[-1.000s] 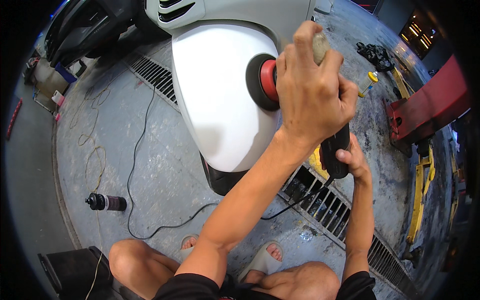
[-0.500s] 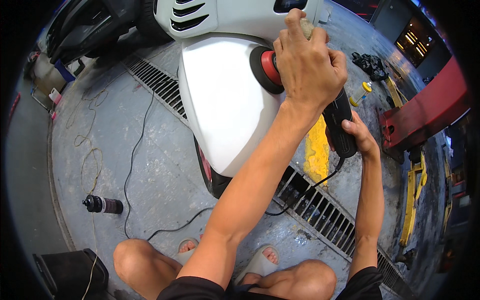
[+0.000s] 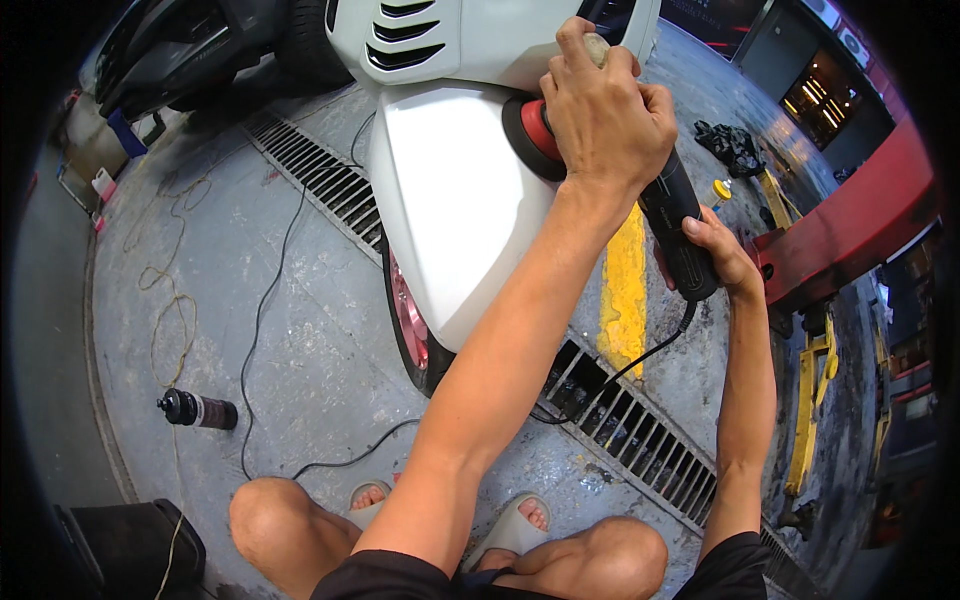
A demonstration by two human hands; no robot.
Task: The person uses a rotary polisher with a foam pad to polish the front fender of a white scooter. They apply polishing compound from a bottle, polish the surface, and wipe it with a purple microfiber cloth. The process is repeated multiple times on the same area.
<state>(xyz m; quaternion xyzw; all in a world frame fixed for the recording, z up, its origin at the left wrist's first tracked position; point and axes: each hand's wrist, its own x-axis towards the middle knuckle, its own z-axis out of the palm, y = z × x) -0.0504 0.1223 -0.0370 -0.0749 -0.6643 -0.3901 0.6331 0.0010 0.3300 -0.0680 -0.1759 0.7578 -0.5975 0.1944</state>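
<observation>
Toward one o'clock, we hold the polisher (image 3: 668, 200): our left grip (image 3: 608, 125), arm outstretched, curls over its front; our right grip (image 3: 727, 250) clasps its black barrel (image 3: 690, 268). The round pad (image 3: 527, 140) meets the glossy white fender (image 3: 450, 190).

Scuffed grey floor (image 3: 320, 340), slatted drain grate (image 3: 640, 440)

Between my forearms (image 3: 520, 345) a gap opens above the drain grate (image 3: 645, 442), but the polisher (image 3: 678, 228) closes its top and its cord (image 3: 688, 316) hangs across. The white fender (image 3: 445, 200) blocks me ahead; a red beam (image 3: 850, 238) stands beyond my right hand (image 3: 724, 256). Leftward, I could pass above the floor (image 3: 325, 315).
</observation>
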